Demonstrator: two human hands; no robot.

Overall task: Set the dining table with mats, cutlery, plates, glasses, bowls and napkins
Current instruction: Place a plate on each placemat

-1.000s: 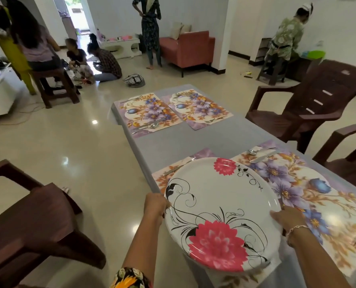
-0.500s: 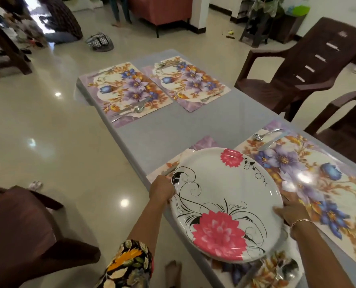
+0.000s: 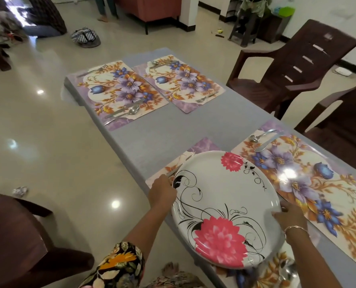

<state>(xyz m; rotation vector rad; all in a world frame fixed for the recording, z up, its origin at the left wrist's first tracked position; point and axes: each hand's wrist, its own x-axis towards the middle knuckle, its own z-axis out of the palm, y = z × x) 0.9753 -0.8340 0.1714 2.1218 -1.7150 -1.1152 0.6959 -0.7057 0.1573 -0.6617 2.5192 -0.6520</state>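
A large white plate (image 3: 225,204) with pink flowers and black swirls sits over the near left floral mat (image 3: 202,145). My left hand (image 3: 161,192) grips its left rim and my right hand (image 3: 290,214) grips its right rim. A fork (image 3: 180,166) peeks out from under the plate's far left edge. The near right mat (image 3: 310,183) carries a spoon (image 3: 260,136) and a knife (image 3: 266,143) at its far end. Two far mats (image 3: 119,91) (image 3: 185,82) hold cutlery too. Whether the plate touches the mat is unclear.
The grey table (image 3: 162,129) runs away from me. Brown plastic chairs stand at the right (image 3: 293,67) and another at the near left (image 3: 17,242). People sit and stand on the glossy floor at the back, near a red sofa (image 3: 148,7).
The view has tilted down and closer to the table. The plate, still gripped by both hands, has settled a little lower over the near left mat.
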